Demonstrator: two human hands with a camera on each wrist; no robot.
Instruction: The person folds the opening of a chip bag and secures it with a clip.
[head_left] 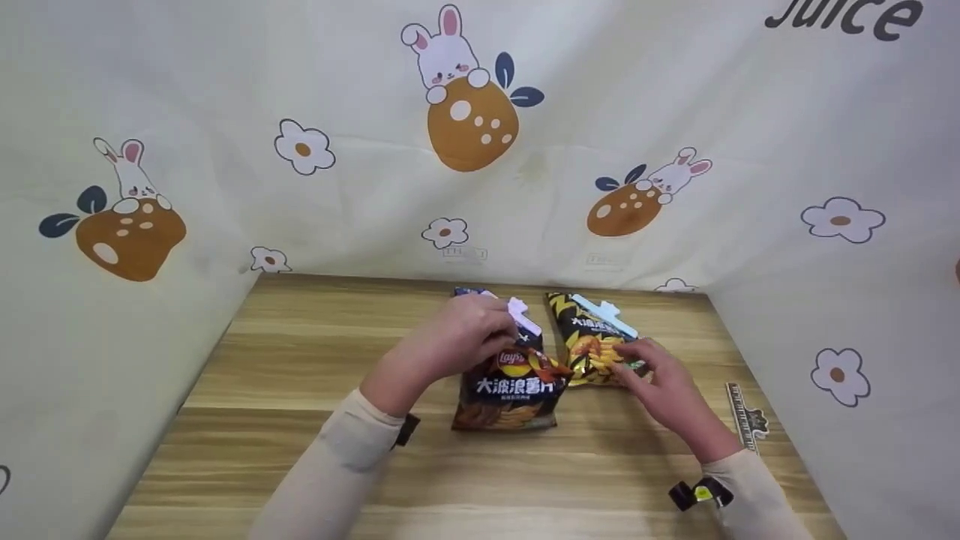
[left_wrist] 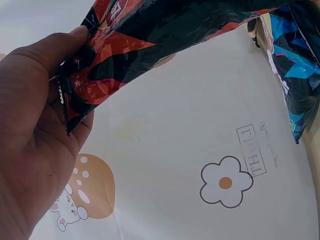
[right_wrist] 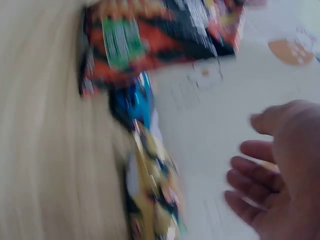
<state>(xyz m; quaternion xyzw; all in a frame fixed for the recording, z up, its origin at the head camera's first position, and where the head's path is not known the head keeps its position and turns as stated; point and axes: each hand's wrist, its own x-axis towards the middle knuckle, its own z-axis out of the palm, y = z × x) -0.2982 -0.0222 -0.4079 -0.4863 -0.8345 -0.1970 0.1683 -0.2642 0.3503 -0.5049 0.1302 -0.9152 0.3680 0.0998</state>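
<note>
My left hand pinches the top edge of a black and red Lay's chip bag, which is held upright at the middle of the table. In the left wrist view the thumb lies on the folded corner of that chip bag. Behind it, partly hidden, is a dark blue chip bag with a pink clip across its top. My right hand holds nothing, its fingers loosely bent and apart in the right wrist view. It is nearest a yellow and black chip bag carrying a light blue clip.
A narrow patterned strip with a dark ornament lies near the right edge of the wood-grain table; its kind is unclear. A pale cloth wall printed with rabbits and flowers encloses the back and sides.
</note>
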